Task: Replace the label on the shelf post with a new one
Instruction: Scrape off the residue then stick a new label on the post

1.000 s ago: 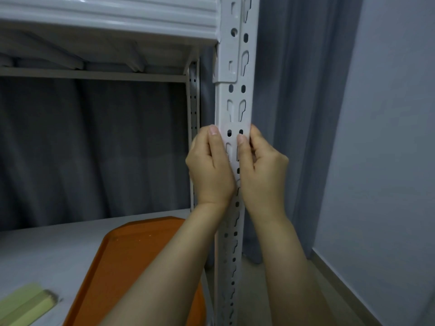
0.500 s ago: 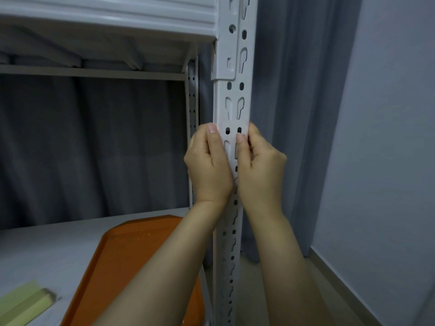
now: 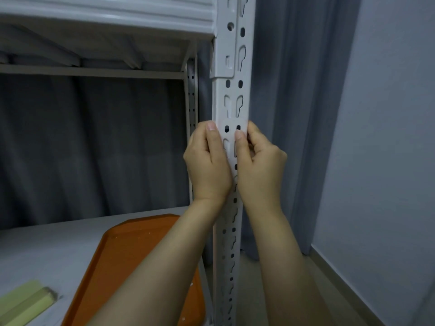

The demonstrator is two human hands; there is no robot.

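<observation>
Head view shows the label (image 3: pixel 231 128), a clear film with rounded top corners, lying flat on the front face of the shelf post (image 3: pixel 229 95), its long axis running down the post so the punched holes show through it. Its top edge sits just above my thumbs; the rest runs down between my hands and is mostly hidden behind them.

My left hand (image 3: pixel 208 165) presses its thumb on the label's left edge, and my right hand (image 3: pixel 257 165) presses its thumb on the right half, with the other fingers curled round the post's far side. Both are pinched onto label and post together. Neither hand is nearer; they sit level, one each side of the strip.

I judge the label is on but not yet smoothed, so the next move would be to stroke downward along the post.

Left of the post lies the lower shelf (image 3: pixel 47 243), with an orange tray (image 3: pixel 131 255) and pale green sticks (image 3: pixel 26 302) on it.
</observation>
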